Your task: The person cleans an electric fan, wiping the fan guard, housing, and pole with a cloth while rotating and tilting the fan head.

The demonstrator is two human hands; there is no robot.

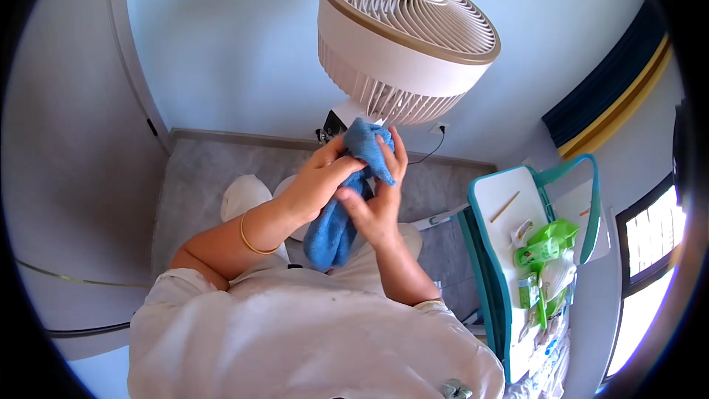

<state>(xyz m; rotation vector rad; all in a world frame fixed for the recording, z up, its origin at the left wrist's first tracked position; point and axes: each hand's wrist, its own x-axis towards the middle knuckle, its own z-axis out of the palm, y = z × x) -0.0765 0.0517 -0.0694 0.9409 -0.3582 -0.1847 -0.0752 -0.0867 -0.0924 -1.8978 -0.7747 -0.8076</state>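
A blue cloth (pixel 329 233) is bunched between both hands, in front of my lap. My left hand (pixel 316 181), below a gold bangle, has its fingers closed around the cloth from the left. On the other side, my right hand (pixel 380 210) grips it with curled fingers and the thumb pointing inward. One end of the cloth pokes up above the fingers, and the rest hangs down. Something dark shows between the hands, too covered to name. Just beyond stands a white fan (pixel 402 44) with a gold rim, its head tilted upward.
At right, a white table (pixel 502 229) with teal edges carries a pencil (pixel 505 207), a green pack (pixel 543 245) and other clutter. A black cord (pixel 432 154) runs to a wall socket (pixel 440 128). A grey door (pixel 74 140) is at left; dark curtains (pixel 598 96) hang right.
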